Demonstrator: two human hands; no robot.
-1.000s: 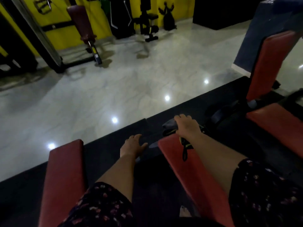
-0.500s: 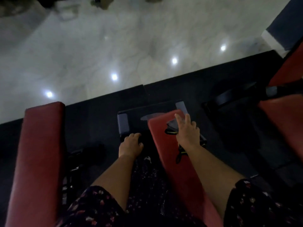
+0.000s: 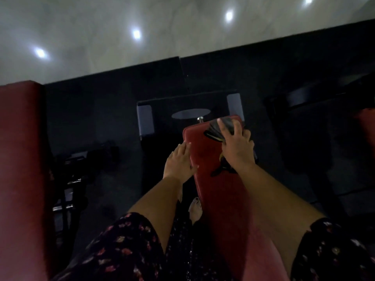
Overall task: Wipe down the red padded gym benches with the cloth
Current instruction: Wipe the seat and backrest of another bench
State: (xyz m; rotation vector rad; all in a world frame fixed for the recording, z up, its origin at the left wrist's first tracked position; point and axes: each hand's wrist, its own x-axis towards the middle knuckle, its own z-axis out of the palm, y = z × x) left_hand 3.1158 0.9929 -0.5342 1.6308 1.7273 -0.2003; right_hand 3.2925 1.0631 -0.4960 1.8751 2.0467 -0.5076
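Head view: we see the right hand (image 3: 236, 148) pressing a dark cloth (image 3: 220, 129) with spread fingers onto the far end of the red bench (image 3: 219, 191), at about one o'clock. The left hand (image 3: 179, 162) lies flat, fingers straight, against the bench's left edge. Another red bench (image 3: 20, 159) stands at nine o'clock.

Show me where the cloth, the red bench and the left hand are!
cloth (image 3: 223, 128), head view, dark folds by the fingers.
red bench (image 3: 207, 159), head view, bare padded top.
left hand (image 3: 178, 163), head view, its back.
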